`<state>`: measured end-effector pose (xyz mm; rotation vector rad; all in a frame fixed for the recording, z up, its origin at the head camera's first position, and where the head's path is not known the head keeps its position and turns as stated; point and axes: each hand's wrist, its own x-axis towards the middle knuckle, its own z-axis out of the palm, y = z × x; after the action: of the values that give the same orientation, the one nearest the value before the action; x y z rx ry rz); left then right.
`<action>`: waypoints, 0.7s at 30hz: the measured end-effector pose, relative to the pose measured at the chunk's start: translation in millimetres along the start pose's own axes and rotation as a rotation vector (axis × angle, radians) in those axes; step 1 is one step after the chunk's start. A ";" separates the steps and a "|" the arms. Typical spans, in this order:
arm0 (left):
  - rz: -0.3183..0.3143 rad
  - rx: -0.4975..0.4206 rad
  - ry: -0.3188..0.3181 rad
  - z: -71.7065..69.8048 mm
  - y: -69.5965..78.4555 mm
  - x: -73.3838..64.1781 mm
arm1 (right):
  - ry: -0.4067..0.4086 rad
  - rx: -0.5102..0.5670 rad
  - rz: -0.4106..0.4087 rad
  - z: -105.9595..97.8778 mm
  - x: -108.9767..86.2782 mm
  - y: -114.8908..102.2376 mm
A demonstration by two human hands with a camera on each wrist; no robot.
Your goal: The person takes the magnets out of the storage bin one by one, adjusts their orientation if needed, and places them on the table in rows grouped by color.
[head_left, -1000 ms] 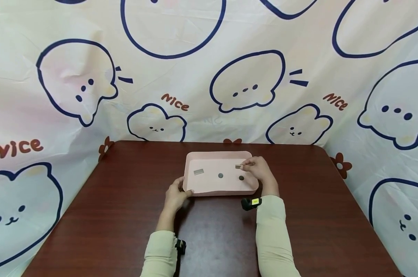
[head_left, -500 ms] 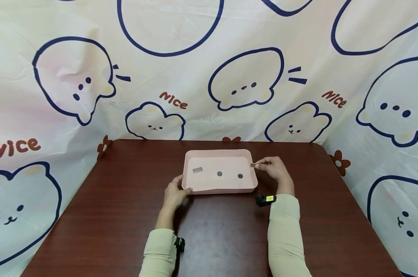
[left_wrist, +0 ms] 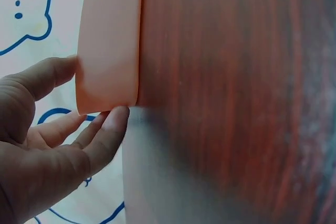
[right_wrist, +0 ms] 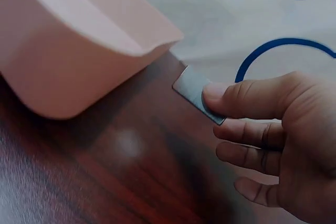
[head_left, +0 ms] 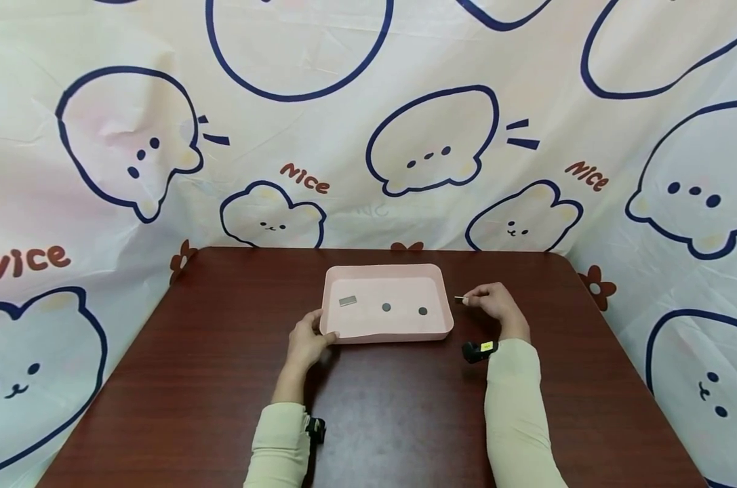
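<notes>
A shallow pink tray [head_left: 405, 325] sits on the table, with a small grey rectangular metal plate [head_left: 347, 301] and two dark round discs, one central [head_left: 386, 307] and one farther right [head_left: 423, 311], inside it. My left hand [head_left: 306, 344] grips the tray's near left corner; thumb and fingers lie against its walls in the left wrist view. Beyond the tray's right side, my right hand [head_left: 495, 303] pinches a second thin silvery rectangular plate [right_wrist: 193, 92] between thumb and index finger, over the table. The other fingers are loosely bent beneath.
The dark brown wooden table [head_left: 380, 420] reaches back to a cream cloth backdrop [head_left: 344, 135] printed with blue cartoon outlines. Black wrist cameras sit on both arms, on the left [head_left: 316, 430] and the right [head_left: 479, 351].
My right hand has moved right, carrying the pinched metal plate from above the tray to outside its right edge. The left hand stays at the tray corner, and the tray contents look unmoved.
</notes>
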<state>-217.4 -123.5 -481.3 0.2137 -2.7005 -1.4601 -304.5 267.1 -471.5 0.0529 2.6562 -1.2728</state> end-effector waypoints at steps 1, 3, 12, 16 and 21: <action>-0.001 -0.003 0.000 -0.1 -0.4 0.1 | -0.006 -0.006 0.003 0.5 1.2 1.6; -0.003 -0.010 0.000 -0.3 -0.8 0.1 | -0.016 -0.017 -0.002 1.3 3.3 4.2; -0.002 -0.010 0.008 0.4 -1.7 1.5 | -0.056 -0.056 0.040 3.6 11.8 6.7; -0.004 -0.022 0.016 0.4 -1.6 1.1 | -0.080 -0.097 0.041 1.9 14.5 7.6; -0.004 -0.033 0.018 0.3 -0.9 0.7 | -0.069 -0.130 0.036 1.5 16.2 8.7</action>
<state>-218.1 -123.9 -482.2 0.2288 -2.6617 -1.4950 -319.1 270.5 -482.2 0.0371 2.6588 -1.0689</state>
